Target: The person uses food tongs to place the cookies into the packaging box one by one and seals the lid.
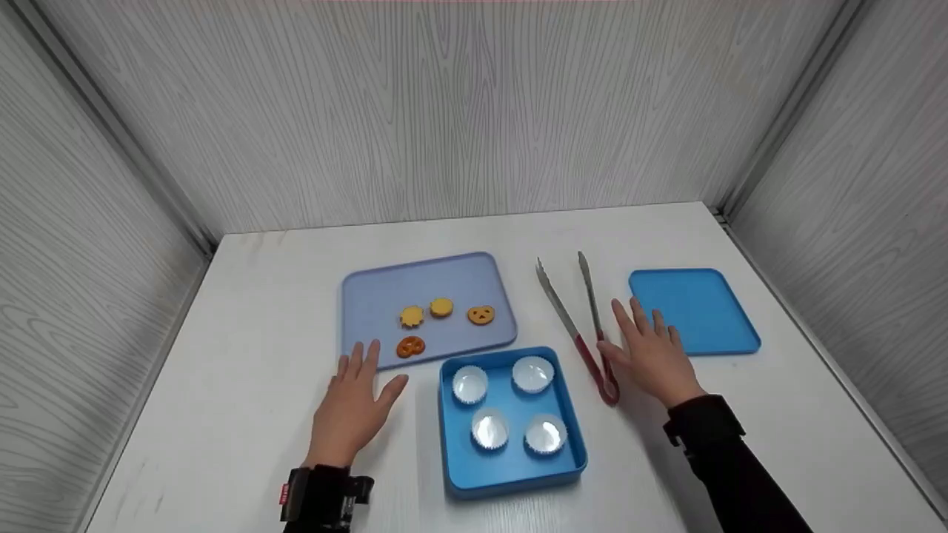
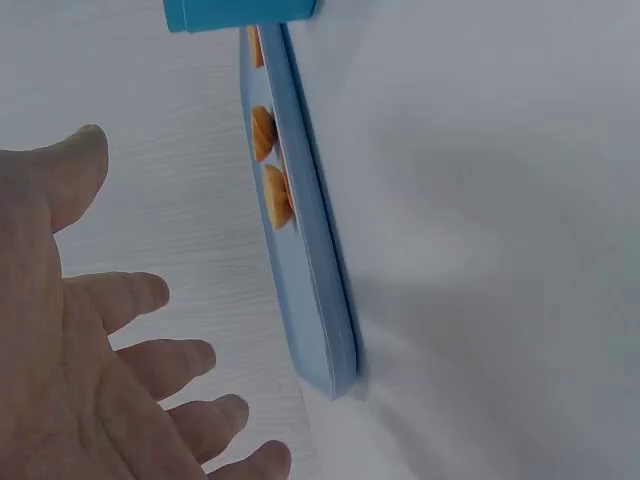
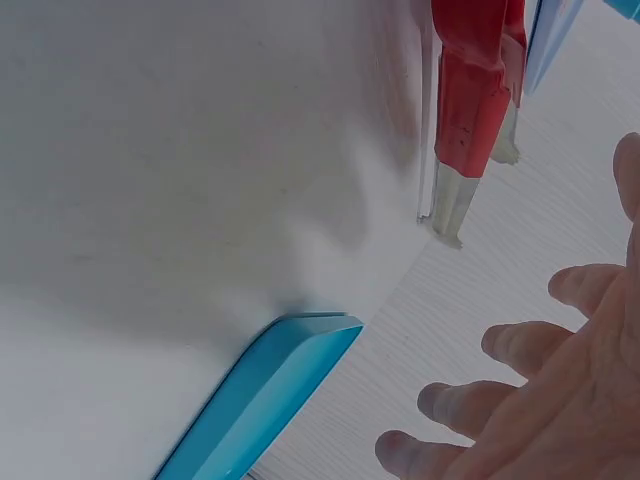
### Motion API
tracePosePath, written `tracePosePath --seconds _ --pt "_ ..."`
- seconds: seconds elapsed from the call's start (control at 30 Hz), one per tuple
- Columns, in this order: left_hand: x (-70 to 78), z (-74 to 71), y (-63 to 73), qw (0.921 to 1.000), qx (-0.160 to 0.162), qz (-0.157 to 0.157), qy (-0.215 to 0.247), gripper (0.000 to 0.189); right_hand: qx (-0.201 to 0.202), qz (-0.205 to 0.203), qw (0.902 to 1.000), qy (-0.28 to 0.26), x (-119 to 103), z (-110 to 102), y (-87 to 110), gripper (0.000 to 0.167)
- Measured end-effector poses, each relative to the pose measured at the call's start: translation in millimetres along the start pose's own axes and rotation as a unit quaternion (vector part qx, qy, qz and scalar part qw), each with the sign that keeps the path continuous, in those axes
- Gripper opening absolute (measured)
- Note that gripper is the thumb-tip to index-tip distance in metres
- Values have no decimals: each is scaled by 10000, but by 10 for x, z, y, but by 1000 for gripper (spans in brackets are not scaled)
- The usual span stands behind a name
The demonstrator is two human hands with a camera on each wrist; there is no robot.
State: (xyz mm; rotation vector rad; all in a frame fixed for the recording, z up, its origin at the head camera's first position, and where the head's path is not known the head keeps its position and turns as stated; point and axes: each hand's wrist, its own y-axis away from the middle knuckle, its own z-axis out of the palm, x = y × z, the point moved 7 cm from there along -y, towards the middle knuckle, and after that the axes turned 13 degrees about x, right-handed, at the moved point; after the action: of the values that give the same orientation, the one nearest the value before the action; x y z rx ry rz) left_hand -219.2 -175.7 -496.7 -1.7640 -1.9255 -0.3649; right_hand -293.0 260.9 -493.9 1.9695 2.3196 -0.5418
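My left hand hovers with fingers spread by the near left corner of a lavender tray, holding nothing. On that tray lie a scalloped yellow toy cookie, a round yellow one, a brown pretzel and a tan cookie with dark spots. My right hand, also spread and holding nothing, is just right of red-handled metal tongs. Those tongs lie spread apart, tips pointing away. Between my hands stands a deep blue box with several white paper cups inside.
A flat blue tray lies at the right, beyond my right fingertips. The white table is walled in by grey wood-grain panels at the back and both sides.
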Motion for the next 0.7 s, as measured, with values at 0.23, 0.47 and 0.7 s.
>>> tracePosePath --seconds 0.23,0.47,0.7 --pt "177 208 129 9916 -578 -523 1030 91 75 40 9998 -171 -78 9 -37 82" --pt "346 366 254 9755 -874 -605 1926 76 152 23 9998 -160 -147 30 -63 84" --pt "425 480 311 9553 -1134 -1127 2487 73 3 -20 9999 -159 -199 119 -79 90"
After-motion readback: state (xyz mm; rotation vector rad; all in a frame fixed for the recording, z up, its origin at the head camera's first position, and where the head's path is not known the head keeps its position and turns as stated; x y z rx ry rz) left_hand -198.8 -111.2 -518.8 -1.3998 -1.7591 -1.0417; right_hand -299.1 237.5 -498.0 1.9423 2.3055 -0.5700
